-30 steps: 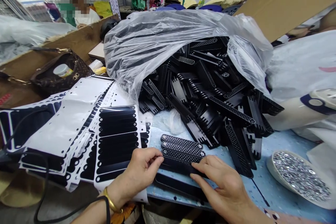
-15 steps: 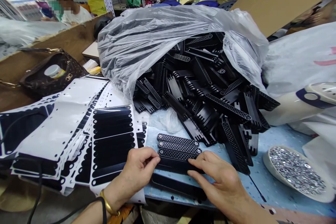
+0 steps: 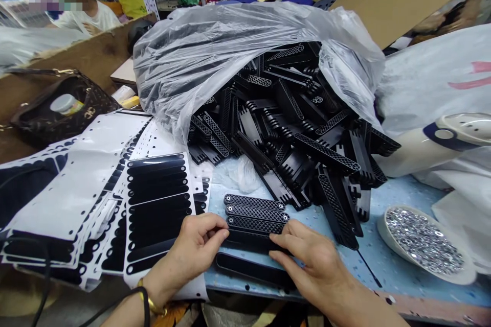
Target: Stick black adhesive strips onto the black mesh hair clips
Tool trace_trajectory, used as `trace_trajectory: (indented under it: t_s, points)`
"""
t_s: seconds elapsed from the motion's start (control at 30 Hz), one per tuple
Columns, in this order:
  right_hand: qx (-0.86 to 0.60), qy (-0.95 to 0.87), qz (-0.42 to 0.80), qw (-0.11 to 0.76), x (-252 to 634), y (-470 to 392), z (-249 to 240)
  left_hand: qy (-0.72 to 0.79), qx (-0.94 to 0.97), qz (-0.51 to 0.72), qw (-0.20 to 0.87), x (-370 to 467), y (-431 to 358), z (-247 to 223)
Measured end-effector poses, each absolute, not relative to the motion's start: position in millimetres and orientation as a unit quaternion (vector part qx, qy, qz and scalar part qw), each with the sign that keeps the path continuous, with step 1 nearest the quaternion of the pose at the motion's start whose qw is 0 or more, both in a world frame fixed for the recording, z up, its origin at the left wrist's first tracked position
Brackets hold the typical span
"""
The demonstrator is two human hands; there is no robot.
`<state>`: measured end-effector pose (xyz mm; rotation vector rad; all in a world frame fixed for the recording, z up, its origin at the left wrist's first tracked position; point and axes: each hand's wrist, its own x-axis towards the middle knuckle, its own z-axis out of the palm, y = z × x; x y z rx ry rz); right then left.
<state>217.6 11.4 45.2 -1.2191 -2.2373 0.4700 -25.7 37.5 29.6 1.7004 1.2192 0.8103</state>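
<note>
My left hand (image 3: 201,242) has thumb and forefinger pinched together at the left end of a smooth black plastic bar (image 3: 245,240). At the bar's other end, the thumb and fingers of my right hand (image 3: 310,260) close on it from the right. Just beyond lie black bars with a lattice face (image 3: 255,210), stacked side by side, with small metal rings at their ends. Another plain black bar (image 3: 251,270) rests nearer the table edge, partly behind my right hand. Left of my hands is a sheet of black strip stickers (image 3: 159,204) with rounded ends.
A clear plastic bag (image 3: 215,41) spills a heap of black plastic parts (image 3: 291,127) across the blue table. On the right stands a bowl of small metal rings (image 3: 424,240). More sticker sheets (image 3: 84,163) and a brown handbag (image 3: 49,107) are left; a person (image 3: 92,15) is behind.
The view has turned slightly, so everything sits a little further left. Both hands keep the same places at the bar's ends. The person behind has shifted left.
</note>
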Motion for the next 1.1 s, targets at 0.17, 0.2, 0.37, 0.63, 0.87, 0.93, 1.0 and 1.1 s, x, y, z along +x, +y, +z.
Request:
trace_trajectory:
  t_s: [0.17, 0.2, 0.37, 0.63, 0.87, 0.93, 1.0, 1.1]
  points:
    - [-0.466, -0.811, 0.210, 0.284, 219.4, 11.6, 42.8, 0.497, 0.675, 0.308, 0.449, -22.8, 39.3, 27.1]
    - [-0.471, -0.805, 0.214, 0.290, 220.4, 12.1, 42.2, 0.494, 0.677, 0.310, 0.448, -22.5, 39.5, 27.5]
    - [-0.474, -0.810, 0.161, 0.305, 223.9, 14.7, 45.1, 0.484, 0.693, 0.329, 0.422, -23.0, 40.0, 30.1]
    - [-0.453, -0.833, 0.112, 0.297, 222.3, 12.0, 51.1, 0.490, 0.687, 0.327, 0.426, -23.3, 40.2, 30.1]
    - [-0.462, -0.812, 0.125, 0.334, 225.2, 8.8, 43.7, 0.495, 0.682, 0.321, 0.432, -22.2, 41.3, 31.5]
    - [-0.462, -0.809, 0.124, 0.341, 226.8, 9.9, 42.1, 0.493, 0.684, 0.319, 0.432, -22.2, 41.6, 32.6]
    - [-0.466, -0.804, 0.145, 0.340, 228.8, 11.8, 40.8, 0.493, 0.685, 0.317, 0.433, -22.3, 41.6, 33.3]
    - [-0.473, -0.803, 0.169, 0.320, 230.5, 13.6, 40.6, 0.492, 0.685, 0.318, 0.434, -22.7, 41.2, 32.5]
